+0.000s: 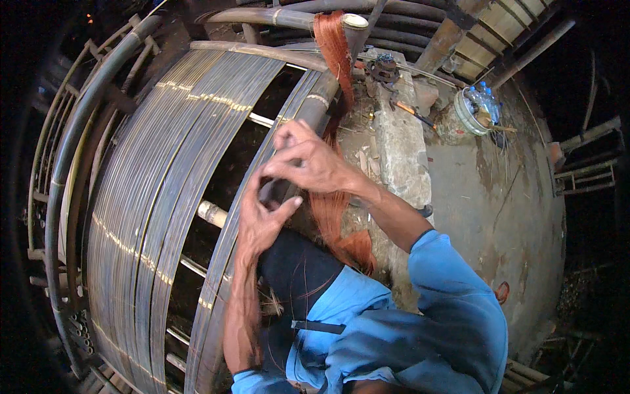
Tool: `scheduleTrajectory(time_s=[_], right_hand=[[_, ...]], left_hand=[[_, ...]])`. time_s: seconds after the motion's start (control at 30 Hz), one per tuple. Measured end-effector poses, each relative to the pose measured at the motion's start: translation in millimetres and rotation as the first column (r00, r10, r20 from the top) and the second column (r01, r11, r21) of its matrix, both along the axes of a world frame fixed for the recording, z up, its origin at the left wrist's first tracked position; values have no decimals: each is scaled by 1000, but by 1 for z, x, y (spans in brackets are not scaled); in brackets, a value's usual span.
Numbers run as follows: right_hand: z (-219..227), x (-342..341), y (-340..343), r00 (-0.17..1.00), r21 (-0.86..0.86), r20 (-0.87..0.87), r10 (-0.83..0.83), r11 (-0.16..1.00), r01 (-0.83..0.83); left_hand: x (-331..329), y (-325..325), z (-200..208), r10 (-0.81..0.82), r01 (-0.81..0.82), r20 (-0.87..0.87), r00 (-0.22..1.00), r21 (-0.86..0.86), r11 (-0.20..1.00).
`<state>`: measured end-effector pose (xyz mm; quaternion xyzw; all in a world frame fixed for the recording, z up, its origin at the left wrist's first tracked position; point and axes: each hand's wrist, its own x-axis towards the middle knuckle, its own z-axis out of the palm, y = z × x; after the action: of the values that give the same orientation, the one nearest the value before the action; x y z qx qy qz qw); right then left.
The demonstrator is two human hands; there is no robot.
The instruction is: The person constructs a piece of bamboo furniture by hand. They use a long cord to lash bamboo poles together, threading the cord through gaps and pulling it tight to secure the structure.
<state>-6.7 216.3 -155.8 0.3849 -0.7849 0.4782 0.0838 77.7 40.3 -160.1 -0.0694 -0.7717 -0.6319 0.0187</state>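
My left hand (259,213) is curled above the near bamboo rail (230,289), its thumb bent towards the fingers. Close over it, my right hand (308,161) has fingers pinched, and the fingertips of both hands meet. Whatever they hold is too fine to make out. Beneath and to the left stretches a panel of thin bamboo slats (151,190), crossed by pale rows of lashing. A few narrow slats (226,240) lie apart from it, along the rail by my hands. A bundle of orange-brown fibre (335,49) drapes over a bamboo pole and hangs behind my right hand.
Round bamboo crossbars (211,213) span the dark gap between the slats. On the right, a concrete ledge (401,141) bears an orange-and-black tool (413,114). Beyond it a bucket (467,118) with plastic bottles stands on the floor. Another bamboo frame (62,164) rises at far left.
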Motion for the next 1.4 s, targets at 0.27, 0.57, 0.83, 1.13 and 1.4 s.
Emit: scheduleTrajectory(time_s=[0.27,0.57,0.83,1.13,1.4], right_hand=[[17,-102,-14,984,87,124,124,987,-135],[-84,-205,26,971,454,-186,-151,863,221],[-76,-193,16,978,700,-181,-100,686,199],[-77,-193,-3,997,829,-77,10,556,59],[-81,-200,1,996,689,-26,-80,721,76]], left_hand=[[-25,-36,13,139,-278,443,886,266,923],[-27,-102,-32,535,-382,251,806,-470,796],[-111,-44,-65,390,-191,136,911,-698,690],[-208,2,-116,217,-228,479,851,-37,973],[-192,-15,-105,78,-150,525,848,95,984]])
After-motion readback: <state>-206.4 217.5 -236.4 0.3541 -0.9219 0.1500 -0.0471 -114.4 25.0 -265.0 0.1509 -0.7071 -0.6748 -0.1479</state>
